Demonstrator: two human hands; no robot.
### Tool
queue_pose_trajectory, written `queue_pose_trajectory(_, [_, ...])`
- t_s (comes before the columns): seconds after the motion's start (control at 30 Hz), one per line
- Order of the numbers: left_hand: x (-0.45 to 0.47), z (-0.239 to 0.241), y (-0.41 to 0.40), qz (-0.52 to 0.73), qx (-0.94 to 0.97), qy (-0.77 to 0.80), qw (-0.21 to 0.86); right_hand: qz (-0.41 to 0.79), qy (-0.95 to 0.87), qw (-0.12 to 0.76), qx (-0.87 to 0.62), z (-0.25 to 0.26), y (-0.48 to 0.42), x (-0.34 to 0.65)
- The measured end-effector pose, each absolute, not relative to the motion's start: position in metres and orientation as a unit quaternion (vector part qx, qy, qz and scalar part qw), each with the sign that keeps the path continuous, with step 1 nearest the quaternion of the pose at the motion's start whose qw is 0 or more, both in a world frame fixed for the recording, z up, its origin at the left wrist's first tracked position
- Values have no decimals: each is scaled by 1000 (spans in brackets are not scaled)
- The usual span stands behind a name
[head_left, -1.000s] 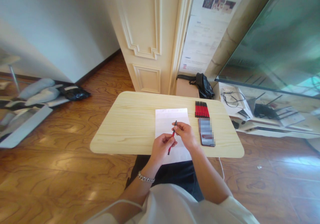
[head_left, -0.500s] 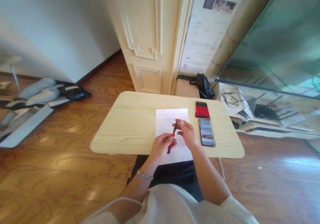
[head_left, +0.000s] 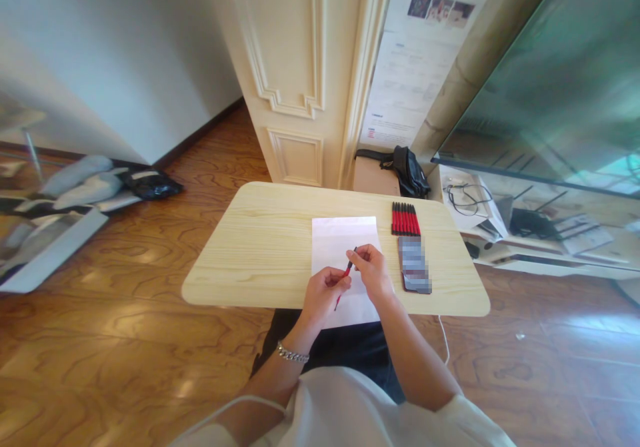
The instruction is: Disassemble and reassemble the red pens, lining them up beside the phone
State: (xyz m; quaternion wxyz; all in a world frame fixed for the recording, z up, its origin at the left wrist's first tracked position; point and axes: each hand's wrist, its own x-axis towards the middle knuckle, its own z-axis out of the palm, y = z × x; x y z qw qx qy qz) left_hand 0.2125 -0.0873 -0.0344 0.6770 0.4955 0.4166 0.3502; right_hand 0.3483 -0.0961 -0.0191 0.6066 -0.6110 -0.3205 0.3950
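Over a white sheet of paper [head_left: 337, 237] I hold a red and black pen [head_left: 347, 272] at a slant. My left hand [head_left: 322, 295] is closed around its red middle, with the lower end poking out below the fingers. The fingers of my right hand [head_left: 372, 275] pinch the black upper end. A row of several red and black pens [head_left: 406, 219] lies side by side on the table, right of the paper. Just below that row rests a phone [head_left: 415, 265], its screen blurred out.
The pale wooden table [head_left: 260, 247] has rounded corners. A white cable [head_left: 444, 340] hangs beneath its right side. Beyond the far edge are a black bag [head_left: 409, 170] on a box and a cream panelled door [head_left: 295, 67]. A large screen [head_left: 560, 87] stands at the right.
My right fingers have closed onto the upper end of the pen, where they were spread beside it before. The pen's lower end looks thinner now. My left hand keeps its hold.
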Motion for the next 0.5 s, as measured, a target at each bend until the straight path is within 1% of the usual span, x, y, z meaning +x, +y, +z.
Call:
queue_pose_trajectory(0.13, [214, -27, -89, 322, 456, 367, 744, 460, -324, 589, -580, -14, -99, 353])
queue_pose_trajectory(0.23, [213, -20, -90, 308, 437, 351, 769, 500, -313, 588, -554, -8, -99, 358])
queue_pose_trajectory(0.3, [213, -19, -90, 302, 432, 346, 776, 505, -317, 582, -553, -5, -99, 360])
queue_pose_trajectory(0.4, [214, -24, -91, 311, 457, 354, 755, 480, -331, 576, -573, -8, -98, 358])
queue_pose_trajectory(0.5, [215, -32, -92, 342, 495, 395, 694, 423, -349, 573, -609, -13, -98, 353])
